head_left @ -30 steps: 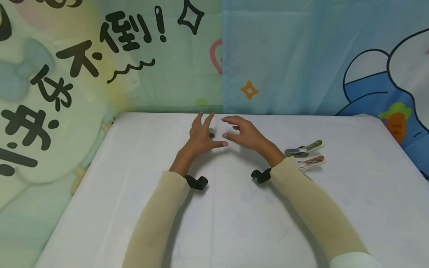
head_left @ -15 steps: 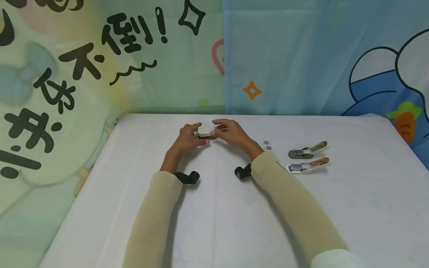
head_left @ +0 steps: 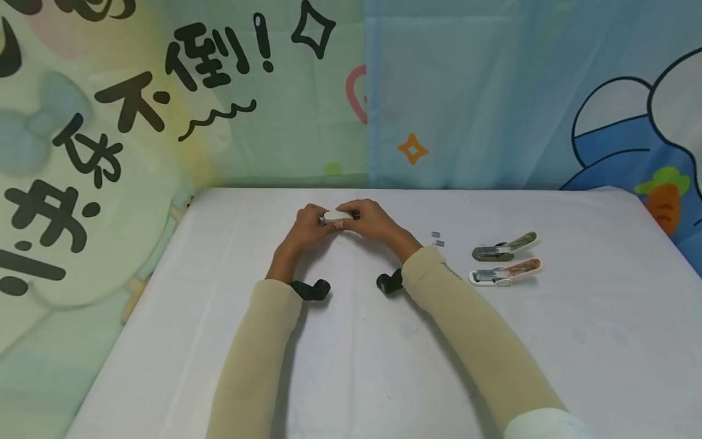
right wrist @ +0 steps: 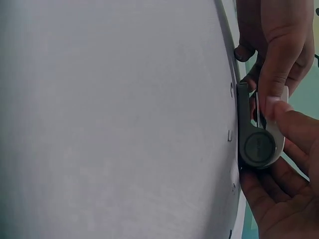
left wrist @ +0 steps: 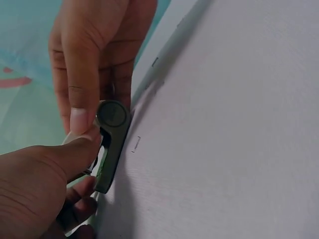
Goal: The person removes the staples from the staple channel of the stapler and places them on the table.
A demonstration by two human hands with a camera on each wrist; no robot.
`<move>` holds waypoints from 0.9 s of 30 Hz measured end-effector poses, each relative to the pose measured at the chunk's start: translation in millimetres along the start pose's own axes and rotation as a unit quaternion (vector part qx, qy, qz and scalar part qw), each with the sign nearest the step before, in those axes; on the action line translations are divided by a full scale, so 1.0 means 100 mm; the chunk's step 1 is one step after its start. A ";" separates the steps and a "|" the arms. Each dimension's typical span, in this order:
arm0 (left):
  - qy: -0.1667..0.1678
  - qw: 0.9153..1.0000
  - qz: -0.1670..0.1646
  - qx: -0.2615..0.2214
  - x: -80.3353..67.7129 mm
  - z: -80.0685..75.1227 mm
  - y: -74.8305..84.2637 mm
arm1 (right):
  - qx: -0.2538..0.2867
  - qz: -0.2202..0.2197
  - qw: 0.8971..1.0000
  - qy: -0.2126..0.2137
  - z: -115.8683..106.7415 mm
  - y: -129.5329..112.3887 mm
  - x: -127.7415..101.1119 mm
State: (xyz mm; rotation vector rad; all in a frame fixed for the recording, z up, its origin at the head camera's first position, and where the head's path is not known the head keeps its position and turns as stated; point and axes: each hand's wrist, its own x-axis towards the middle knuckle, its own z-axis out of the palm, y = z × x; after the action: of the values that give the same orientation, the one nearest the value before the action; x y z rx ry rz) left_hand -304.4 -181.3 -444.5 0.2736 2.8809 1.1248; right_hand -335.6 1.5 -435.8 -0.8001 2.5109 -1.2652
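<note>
On my screen the left hand (head_left: pixel 303 228) sits at the far middle of the white table (head_left: pixel 351 366), thumb and fingers pinching one end of a small stapler (head_left: pixel 337 216). The stapler is held just above the cloth between both hands. The right hand (head_left: pixel 372 222) pinches its other end, thumb pressed on top. A loose staple (left wrist: pixel 135 144) lies beneath. Further right lie two staple blocks (head_left: pixel 437 238), then two more staplers (head_left: pixel 504 259).

Bright, even overhead light, soft shadows under the arms, wrist views softly blurred up close
</note>
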 end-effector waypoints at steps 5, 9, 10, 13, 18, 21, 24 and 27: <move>-0.002 1.000 -0.002 0.002 0.01 0.03 0.00 | -0.023 0.009 1.000 -0.004 -0.02 -0.03 -0.02; -0.002 1.000 -0.019 0.007 0.00 0.06 0.02 | -0.043 0.013 0.999 -0.021 -0.06 -0.05 -0.05; -0.004 1.000 -0.020 0.009 -0.01 0.07 0.04 | -0.046 0.013 0.999 -0.025 -0.08 -0.04 -0.06; -0.014 1.000 -0.010 0.026 -0.02 0.11 0.10 | -0.054 0.012 0.998 -0.036 -0.13 -0.02 -0.11; -0.026 0.998 0.003 0.049 -0.05 0.18 0.17 | -0.048 -0.013 0.997 -0.064 -0.20 0.03 -0.19; -0.035 0.999 0.002 0.041 -0.10 0.21 0.20 | -0.039 -0.023 0.996 -0.081 -0.22 0.05 -0.26; -0.048 0.998 0.010 0.035 -0.15 0.25 0.25 | -0.030 -0.030 0.995 -0.089 -0.24 0.07 -0.34; -0.057 0.997 0.019 0.040 -0.19 0.28 0.29 | -0.027 -0.034 0.995 -0.091 -0.26 0.10 -0.41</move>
State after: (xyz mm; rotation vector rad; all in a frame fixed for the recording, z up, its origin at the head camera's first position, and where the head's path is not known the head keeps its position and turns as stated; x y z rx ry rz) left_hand -279.0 -144.5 -445.8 0.3843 2.8364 0.9659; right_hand -316.0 46.7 -429.8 -0.9733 2.4002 -1.0938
